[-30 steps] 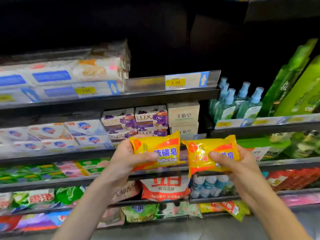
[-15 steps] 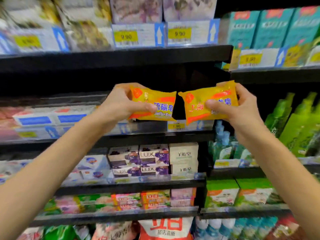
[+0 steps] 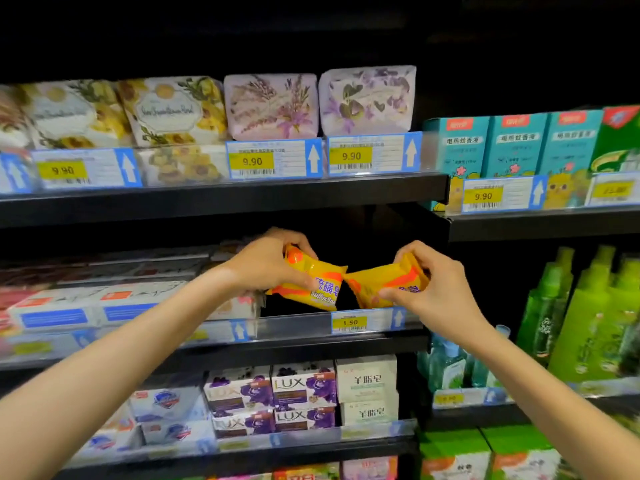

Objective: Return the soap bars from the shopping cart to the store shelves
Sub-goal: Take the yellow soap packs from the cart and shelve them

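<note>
— Where are the two soaps?
— Up at the middle shelf [image 3: 304, 342], just above the 1.50 price tag [image 3: 349, 322]. Both arms reach forward. The left hand [image 3: 266, 263] clamps one yellow sulfur soap packet [image 3: 322, 284], fingers over its top, thumb on its face.
— And the other?
— The right hand [image 3: 434, 289] pinches the second yellow packet [image 3: 386, 280] likewise. Their inner corners nearly meet, tilted toward each other.

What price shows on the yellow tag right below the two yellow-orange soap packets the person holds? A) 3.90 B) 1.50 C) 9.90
B: the yellow price tag on the clear shelf rail, just under the yellow-orange soap packet in the left hand and its twin in the right hand, reads 1.50.
</note>
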`<state>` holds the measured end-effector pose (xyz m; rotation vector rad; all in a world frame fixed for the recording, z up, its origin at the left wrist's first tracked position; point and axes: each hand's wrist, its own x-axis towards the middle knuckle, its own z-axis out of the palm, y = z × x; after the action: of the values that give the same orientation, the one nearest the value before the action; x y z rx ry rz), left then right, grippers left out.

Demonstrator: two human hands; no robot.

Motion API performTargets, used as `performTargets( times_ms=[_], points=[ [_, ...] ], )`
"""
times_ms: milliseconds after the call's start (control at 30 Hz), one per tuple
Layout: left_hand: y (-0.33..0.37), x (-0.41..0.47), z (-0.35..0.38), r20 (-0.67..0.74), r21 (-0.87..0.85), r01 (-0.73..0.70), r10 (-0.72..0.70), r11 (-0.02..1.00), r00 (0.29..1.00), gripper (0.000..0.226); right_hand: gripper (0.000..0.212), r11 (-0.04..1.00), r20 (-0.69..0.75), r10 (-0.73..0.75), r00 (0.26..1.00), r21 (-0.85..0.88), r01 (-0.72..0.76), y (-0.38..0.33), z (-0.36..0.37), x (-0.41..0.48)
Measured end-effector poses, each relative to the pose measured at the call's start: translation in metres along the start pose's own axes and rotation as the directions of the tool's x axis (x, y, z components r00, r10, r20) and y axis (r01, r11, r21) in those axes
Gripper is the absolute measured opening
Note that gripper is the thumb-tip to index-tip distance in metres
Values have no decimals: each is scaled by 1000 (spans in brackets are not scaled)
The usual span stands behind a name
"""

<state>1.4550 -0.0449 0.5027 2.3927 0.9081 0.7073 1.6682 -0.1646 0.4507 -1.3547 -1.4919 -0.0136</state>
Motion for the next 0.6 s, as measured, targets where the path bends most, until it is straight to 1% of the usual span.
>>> performTargets(
  times_ms=[33,67,133,167,200,267,300,333,367,400,500,533,600],
  points=[
    [0,1,0,21,31,1,-1,1000,1000,29,37,998,56,65,996,12,-65,2,1,5],
    [-1,2,0,31,52,9,-11,999,999,28,39,986,105,162,981,33,-166,6,3,12],
    [-4,7,0,56,64,40,-44,997,997,28,42,920,217,359,908,81,-383,19,6,27],
    [-5,10,-1,84,69,52,-57,996,995,28,47,883,262,432,863,70,-463,26,8,32],
    [-6,12,-1,116,79,56,-65,995,991,28,58,853,306,482,821,53,-520,29,10,35],
    [-8,17,-1,176,91,64,-79,994,981,28,103,793,396,536,745,65,-605,35,14,38],
    [-9,19,0,206,95,65,-84,993,975,28,113,764,424,549,720,93,-638,38,15,38],
    [-9,22,-1,241,108,58,-83,992,967,29,105,756,436,540,720,125,-643,41,17,38],
    [-9,24,-1,281,130,48,-83,990,956,29,90,764,440,526,728,132,-632,42,18,37],
    [-8,26,-3,318,151,40,-87,988,944,28,80,780,441,515,735,113,-615,44,18,36],
    [-11,32,-7,416,186,40,-116,982,902,27,68,844,426,463,777,55,-533,46,19,39],
    [-13,33,-7,449,188,42,-124,981,885,28,64,857,436,454,777,27,-515,44,19,41],
    [-18,34,-5,501,234,38,-154,972,852,31,49,878,481,435,762,-38,-477,40,20,45]
  ],
)
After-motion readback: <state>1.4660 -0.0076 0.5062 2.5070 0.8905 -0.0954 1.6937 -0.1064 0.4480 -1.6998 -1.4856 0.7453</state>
